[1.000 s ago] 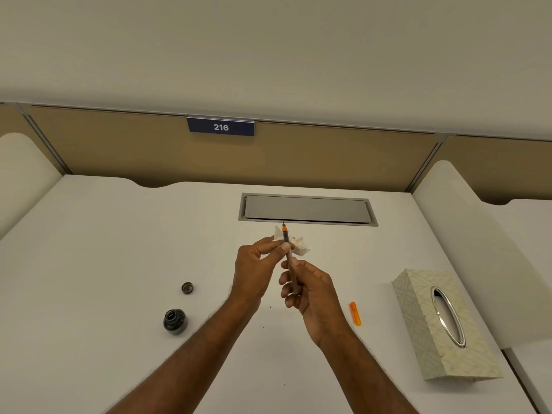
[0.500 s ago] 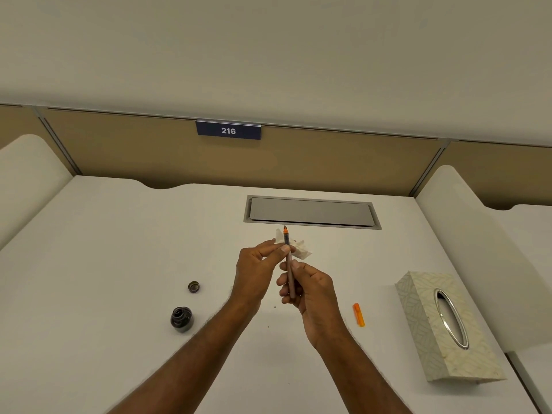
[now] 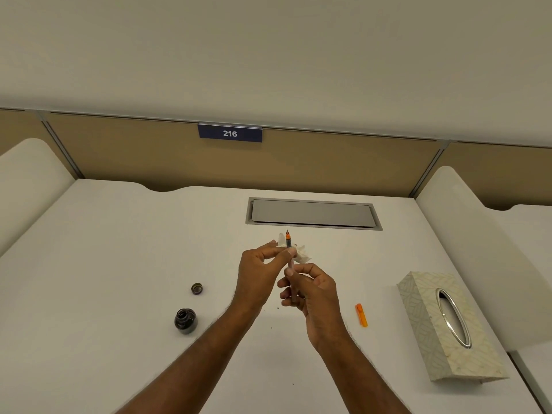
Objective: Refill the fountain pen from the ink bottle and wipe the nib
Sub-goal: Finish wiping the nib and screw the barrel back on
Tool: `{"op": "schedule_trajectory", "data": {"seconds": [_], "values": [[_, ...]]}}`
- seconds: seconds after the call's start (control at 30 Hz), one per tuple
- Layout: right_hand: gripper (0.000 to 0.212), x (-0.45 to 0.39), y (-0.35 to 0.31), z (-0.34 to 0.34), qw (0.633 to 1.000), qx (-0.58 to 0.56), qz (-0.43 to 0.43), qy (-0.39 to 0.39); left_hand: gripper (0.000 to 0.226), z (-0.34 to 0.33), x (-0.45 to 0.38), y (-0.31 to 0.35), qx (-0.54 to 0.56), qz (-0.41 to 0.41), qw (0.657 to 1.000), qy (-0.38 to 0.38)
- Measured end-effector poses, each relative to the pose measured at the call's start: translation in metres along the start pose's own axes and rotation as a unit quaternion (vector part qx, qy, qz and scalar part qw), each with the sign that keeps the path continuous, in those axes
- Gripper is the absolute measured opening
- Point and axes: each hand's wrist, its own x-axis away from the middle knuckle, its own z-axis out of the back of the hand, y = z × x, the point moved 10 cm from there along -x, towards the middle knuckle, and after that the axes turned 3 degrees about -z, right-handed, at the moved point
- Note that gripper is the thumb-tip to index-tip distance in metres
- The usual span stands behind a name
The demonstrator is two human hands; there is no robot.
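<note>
Above the desk (image 3: 119, 234) middle, the right hand (image 3: 313, 294) grips the fountain pen (image 3: 289, 249) upright, nib up; the left hand (image 3: 260, 270) pinches a tissue (image 3: 301, 255) against its barrel. The open ink bottle (image 3: 185, 320) stands toward the front-left.

A single wide-angle head view looks forward and down across the white desk (image 3: 89, 264), near both raised hands at frame centre, facing the tan partition panel (image 3: 328, 162) along the upper frame.
</note>
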Motion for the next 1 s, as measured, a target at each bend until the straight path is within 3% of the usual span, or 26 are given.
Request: {"op": "schedule_trajectory", "data": {"seconds": [0.33,0.57,0.73,1.0], "values": [[0.03,0.003,0.005,-0.013,0.999,-0.018,-0.017,-0.025,0.02,0.004,-0.003,0.006,-0.039,-0.024,0.999,-0.004],[0.019,-0.001,0.002,-0.003,1.0,0.014,0.009,0.023,0.021,0.005,-0.004,0.009,-0.064,-0.024,0.998,0.011],[0.018,-0.001,0.002,-0.003,1.0,0.016,0.015,0.016,0.017,0.003,-0.004,0.014,-0.054,-0.038,0.998,0.001],[0.035,0.005,0.01,-0.013,0.994,-0.092,-0.046,-0.034,0.015,0.002,-0.006,0.015,-0.064,-0.05,0.997,-0.009]]}}
